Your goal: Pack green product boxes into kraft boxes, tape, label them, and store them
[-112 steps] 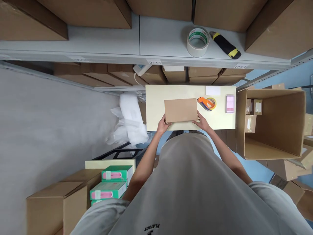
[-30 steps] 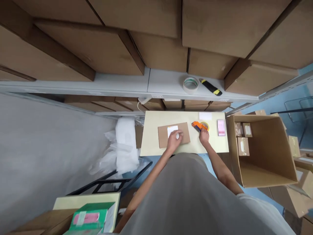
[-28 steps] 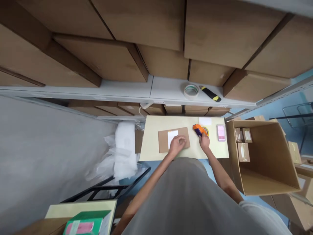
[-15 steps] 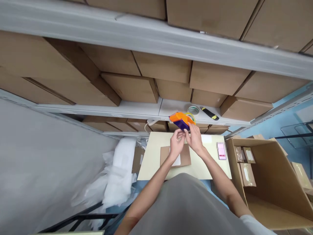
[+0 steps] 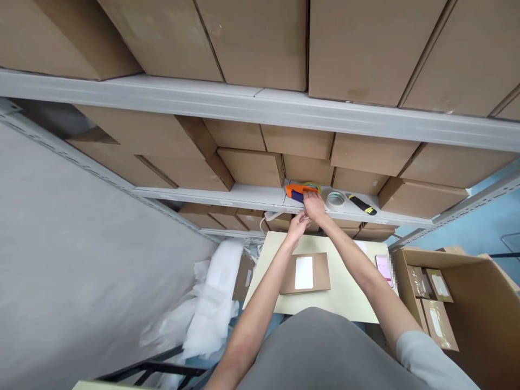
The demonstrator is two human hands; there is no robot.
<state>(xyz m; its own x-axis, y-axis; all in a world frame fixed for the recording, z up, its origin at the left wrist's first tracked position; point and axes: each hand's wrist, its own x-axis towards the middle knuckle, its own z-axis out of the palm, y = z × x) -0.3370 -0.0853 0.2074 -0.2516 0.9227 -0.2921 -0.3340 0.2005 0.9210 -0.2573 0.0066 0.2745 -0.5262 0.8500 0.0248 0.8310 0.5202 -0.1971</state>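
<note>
Closest to the grey shirt (image 5: 320, 352), a flat brown box (image 5: 320, 271) is lying on the pale table (image 5: 349, 298), its white label (image 5: 304, 273) facing up. A phone (image 5: 383, 269) is resting near the table's right end, and just beyond that side an open carton (image 5: 483, 330) is holding small boxes (image 5: 440, 324). Farther out, the left hand (image 5: 299, 226) is curling its fingers just below the right hand (image 5: 314, 206); whether they're pinching anything, I can't tell. The right hand is clamping the orange tape dispenser (image 5: 294, 192) at the shelf (image 5: 255, 193). Beside it a tape roll (image 5: 336, 200) and a black-and-yellow cutter (image 5: 361, 204) are lying, with brown cartons (image 5: 298, 142) sitting behind.
</note>
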